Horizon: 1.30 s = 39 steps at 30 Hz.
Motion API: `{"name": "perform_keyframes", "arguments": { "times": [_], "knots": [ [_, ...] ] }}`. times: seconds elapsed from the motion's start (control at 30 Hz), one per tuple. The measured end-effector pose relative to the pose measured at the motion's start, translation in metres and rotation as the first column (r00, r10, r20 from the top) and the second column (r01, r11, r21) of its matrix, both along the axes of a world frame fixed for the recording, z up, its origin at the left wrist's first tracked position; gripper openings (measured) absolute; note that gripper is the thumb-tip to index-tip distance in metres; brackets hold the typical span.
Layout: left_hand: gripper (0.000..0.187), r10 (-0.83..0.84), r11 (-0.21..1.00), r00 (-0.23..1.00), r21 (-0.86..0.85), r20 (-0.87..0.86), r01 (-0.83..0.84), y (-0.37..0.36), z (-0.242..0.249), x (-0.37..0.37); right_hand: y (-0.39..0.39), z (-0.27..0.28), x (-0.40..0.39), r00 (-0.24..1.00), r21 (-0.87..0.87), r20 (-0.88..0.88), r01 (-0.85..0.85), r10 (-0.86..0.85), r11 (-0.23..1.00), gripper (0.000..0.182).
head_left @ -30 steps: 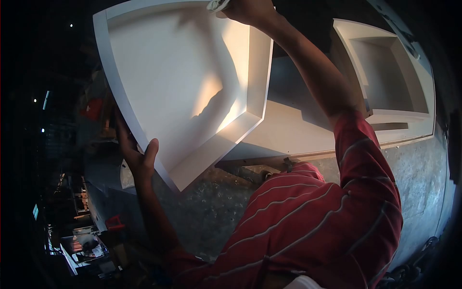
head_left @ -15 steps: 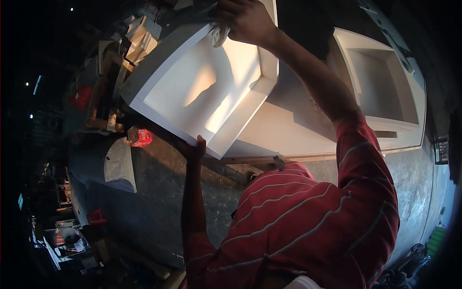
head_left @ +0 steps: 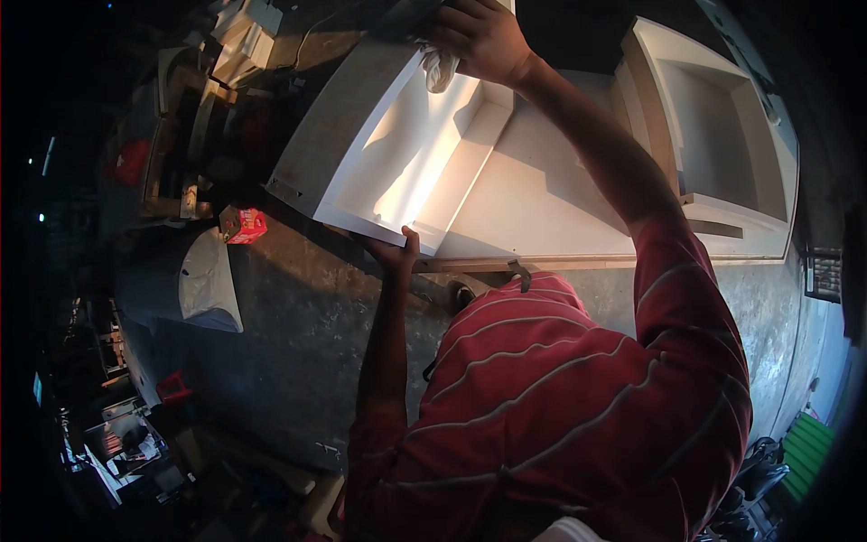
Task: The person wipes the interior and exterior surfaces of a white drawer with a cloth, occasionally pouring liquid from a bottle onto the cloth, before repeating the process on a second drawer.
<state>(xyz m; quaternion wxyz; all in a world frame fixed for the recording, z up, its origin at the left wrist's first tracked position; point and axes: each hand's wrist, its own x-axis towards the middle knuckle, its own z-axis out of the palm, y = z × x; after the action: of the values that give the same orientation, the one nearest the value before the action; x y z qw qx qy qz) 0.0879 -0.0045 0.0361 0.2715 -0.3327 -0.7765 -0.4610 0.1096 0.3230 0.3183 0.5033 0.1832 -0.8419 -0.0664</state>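
A white drawer-like box [head_left: 462, 144] is tilted up on the large white panel [head_left: 542, 172], its outer left side facing outward. My left hand [head_left: 392, 247] grips its near lower corner, with the thumb over the rim and the fingers underneath. At the far top edge, my right hand [head_left: 480, 41] is closed round a crumpled white cloth [head_left: 440, 70], which hangs against the rim. The fingertips of that hand are partly in shadow. Sunlight and arm shadows fall across the inside of the box.
Another white box [head_left: 713, 135] stands on the panel's right end, beside a dark slot [head_left: 715, 228]. On the left are a red carton [head_left: 242, 225], a pale curved piece [head_left: 209, 280] and stacked wooden parts [head_left: 194, 135]. A red stool [head_left: 173, 387] sits farther down the concrete floor.
The box has tipped, so more of its outer left side shows and less of its inside. Both hands have shifted right in view, still on the box and the cloth.
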Motion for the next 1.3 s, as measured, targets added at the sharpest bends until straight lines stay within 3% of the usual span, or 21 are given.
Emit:
{"name": "perform_keyframes", "arguments": {
  "times": [0.2,0.3,0.33,0.37,0.5,0.53,0.6,0.63,0.7,0.73,0.77,0.8,0.83,0.87,0.9,0.97,1.03,1.07,1.17,1.23,1.3],
  "knots": [
    [0.074,0.004,1.0,1.0,0.008,0.016,-0.004,0.004,0.0,0.011,-0.001,-0.006,0.004,0.999,-0.022,0.003,-0.032,0.032,0.999,0.035],
    [0.062,0.094,0.988,0.993,-0.119,-0.065,-0.101,0.0,0.009,0.022,-0.006,-0.02,0.005,0.999,-0.05,0.044,-0.013,0.015,0.999,0.042],
    [0.054,0.055,0.987,0.996,-0.148,-0.063,-0.064,0.0,0.013,0.022,-0.013,-0.008,0.011,0.991,-0.032,-0.13,-0.027,0.022,0.999,0.036],
    [0.047,0.017,0.984,0.998,-0.176,-0.06,-0.028,0.001,0.016,0.023,-0.009,-0.013,0.013,0.992,-0.033,-0.128,-0.026,0.021,0.999,0.036],
    [0.043,0.024,0.985,0.999,-0.168,-0.036,-0.03,0.002,0.02,0.033,0.014,-0.075,0.037,0.945,-0.46,-0.326,-0.137,-0.023,0.877,0.037],
    [0.046,0.044,0.98,0.994,-0.199,0.099,-0.024,-0.001,0.018,0.034,0.017,-0.104,0.039,0.94,-0.631,-0.303,-0.075,-0.157,0.772,0.035],
    [0.049,0.087,0.967,0.962,-0.253,0.258,-0.019,-0.005,0.026,0.04,0.022,-0.174,0.041,0.974,-0.978,-0.202,-0.195,-0.102,0.074,0.032],
    [0.052,0.133,0.954,0.906,-0.298,0.401,-0.008,-0.007,0.03,0.041,0.031,-0.225,0.03,0.974,-0.978,-0.202,-0.196,-0.105,0.066,0.032],
    [0.059,0.046,0.98,0.943,-0.197,0.329,0.021,-0.015,0.032,0.044,0.053,-0.312,-0.002,0.918,-0.871,-0.155,-0.301,-0.366,-0.387,0.035],
    [0.066,-0.036,0.994,0.968,-0.087,0.248,0.059,-0.022,0.033,0.046,0.053,-0.324,-0.006,0.917,-0.866,-0.153,-0.304,-0.369,-0.396,0.035],
    [0.084,-0.009,0.984,0.996,-0.179,0.093,0.025,-0.039,0.031,0.044,0.051,-0.334,-0.009,0.891,-0.969,0.244,0.21,-0.382,-0.13,0.034],
    [0.089,0.003,0.956,1.0,-0.294,0.003,-0.002,-0.066,0.026,0.039,0.048,-0.341,-0.012,0.669,-0.721,0.556,0.684,-0.492,0.115,0.034],
    [0.085,0.136,0.989,0.984,-0.078,0.114,-0.128,-0.054,0.058,0.043,0.044,-0.34,-0.014,0.667,-0.722,0.564,0.685,-0.487,0.102,0.034],
    [0.083,0.03,0.957,0.999,0.287,0.021,-0.035,-0.037,0.087,0.04,0.041,-0.339,-0.017,0.751,-0.672,0.504,0.651,-0.426,0.353,0.034],
    [0.088,0.026,0.985,0.996,0.174,-0.08,-0.012,-0.039,0.127,0.036,0.038,-0.34,-0.018,0.822,-0.586,0.457,0.565,-0.34,0.581,0.035],
    [0.116,0.023,1.0,1.0,-0.014,-0.006,-0.023,-0.058,0.17,0.032,0.025,-0.356,-0.017,0.692,-0.416,0.609,0.695,-0.388,0.586,0.036],
    [0.116,0.161,0.984,0.986,-0.07,-0.037,-0.163,-0.074,0.175,0.027,0.002,-0.343,-0.016,0.535,-0.31,0.795,0.763,-0.286,0.567,0.039],
    [0.116,0.162,0.983,0.986,-0.082,-0.032,-0.164,-0.073,0.175,0.027,-0.014,-0.327,-0.005,0.42,-0.206,0.889,0.722,-0.182,0.661,0.044],
    [0.097,0.255,0.964,0.967,-0.079,0.013,-0.254,-0.063,0.172,0.036,-0.044,-0.333,0.025,0.377,-0.188,0.926,0.546,-0.039,0.816,0.05],
    [0.085,0.328,0.943,0.944,-0.07,0.037,-0.325,-0.054,0.17,0.047,-0.021,-0.334,0.016,0.418,-0.144,0.899,0.57,-0.135,0.809,0.046],
    [0.078,0.354,0.935,0.927,-0.018,0.122,-0.355,-0.034,0.175,0.052,0.02,-0.339,-0.009,0.507,-0.216,0.819,0.705,-0.268,0.676,0.039]
  ]
}}
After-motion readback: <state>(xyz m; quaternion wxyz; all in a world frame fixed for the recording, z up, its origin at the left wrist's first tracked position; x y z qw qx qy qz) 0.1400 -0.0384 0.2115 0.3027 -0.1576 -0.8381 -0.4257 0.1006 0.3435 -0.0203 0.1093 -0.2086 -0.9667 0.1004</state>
